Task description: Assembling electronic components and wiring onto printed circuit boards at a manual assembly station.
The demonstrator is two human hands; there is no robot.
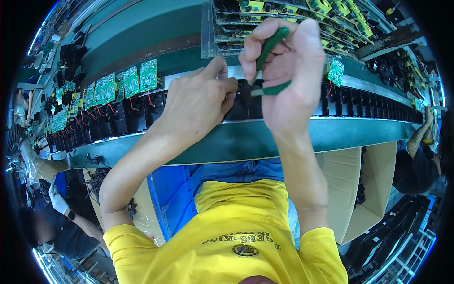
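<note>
My right hand [295, 75] is raised over the row of black housings, its fingers round a pair of green-handled pliers [270, 47]. The two handles stand apart, and the jaws are blurred and partly hidden. My left hand [196, 102] is closed, with thumb and fingertips drawn together at a black housing [239, 106] in front of me. Whatever those fingers pinch is hidden. Left of this hand, green circuit boards [148, 75] stand up from the housings on red wires. Another green board [336, 72] rises to the right of my right hand.
A green workbench [227, 139] carries the housings along a metal rail. Stacked trays of yellow-and-green boards [279, 9] stand beyond my hands. An open cardboard box [343, 184] is at the lower right. Co-workers' arms [418, 130] show on both sides, one hand in a white glove [57, 199].
</note>
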